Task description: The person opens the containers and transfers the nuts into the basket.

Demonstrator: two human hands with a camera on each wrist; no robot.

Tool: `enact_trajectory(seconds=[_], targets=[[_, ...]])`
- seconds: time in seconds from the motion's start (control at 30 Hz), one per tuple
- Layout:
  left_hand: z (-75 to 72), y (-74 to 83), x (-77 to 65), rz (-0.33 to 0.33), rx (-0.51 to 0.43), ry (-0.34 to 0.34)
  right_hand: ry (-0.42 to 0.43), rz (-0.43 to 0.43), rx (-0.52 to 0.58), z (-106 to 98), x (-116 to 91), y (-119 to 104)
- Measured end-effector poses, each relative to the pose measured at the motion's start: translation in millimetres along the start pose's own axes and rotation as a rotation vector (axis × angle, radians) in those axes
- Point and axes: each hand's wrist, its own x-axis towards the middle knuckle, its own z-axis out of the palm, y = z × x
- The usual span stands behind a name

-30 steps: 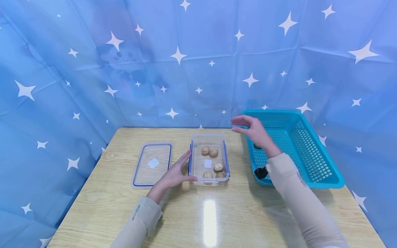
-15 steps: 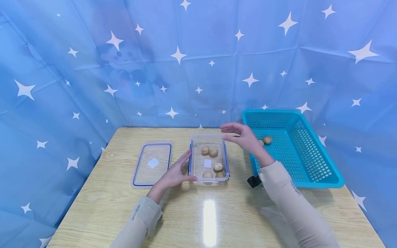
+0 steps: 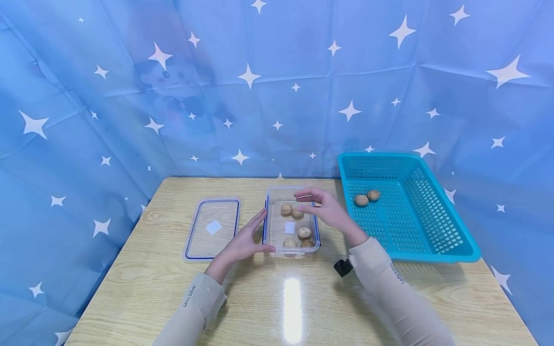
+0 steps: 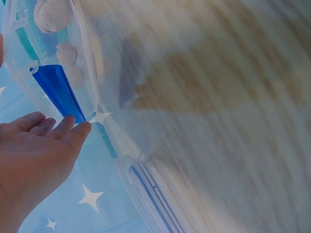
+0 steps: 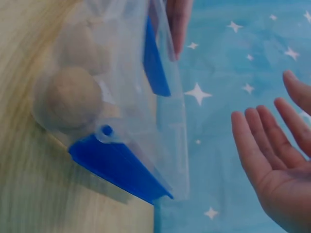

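Walnuts [image 3: 305, 233], five of them, lie inside the clear container [image 3: 277, 228], which is without lid on the wooden table [image 3: 251, 307]. The left hand [image 3: 244, 245] is relaxed and grasps nothing; its fingers are nearly straight beside the container's left side, the thumb at the front corner. The right hand [image 3: 326, 209] is also released, thumb apart from fingers, above the right rim, and it partly covers one walnut. Leftward lies the lid [image 3: 220, 211]; at right, the turquoise basket [image 3: 411, 211] holds two more walnuts. Behind hangs a starry blue curtain [image 3: 277, 101].
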Motion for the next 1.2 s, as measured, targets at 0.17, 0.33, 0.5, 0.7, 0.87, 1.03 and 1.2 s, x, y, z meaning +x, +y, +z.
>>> enact_trajectory(seconds=[0.17,0.33,0.5,0.7,0.87,1.03,1.2], targets=[[0.7,0.4,-0.4,-0.006,-0.008,0.001,-0.033,0.03,0.017,12,-3,4],[1.0,1.6,-0.5,-0.009,-0.005,-0.001,-0.102,0.043,0.021,24,-6,10],[1.2,1.3,-0.6,-0.011,-0.009,0.004,-0.165,0.075,0.0,31,-10,17],[1.3,-0.5,-0.7,-0.015,-0.005,0.005,-0.233,0.121,-0.034,35,-10,20],[1.3,-0.5,-0.8,0.0,-0.003,0.009,-0.361,0.187,-0.077,37,-6,18],[1.5,-1.4,-0.8,0.011,0.002,0.011,-0.445,0.212,-0.105,42,-1,19],[1.1,-2.0,-0.5,0.027,0.004,0.007,-0.445,0.178,-0.132,55,3,31]])
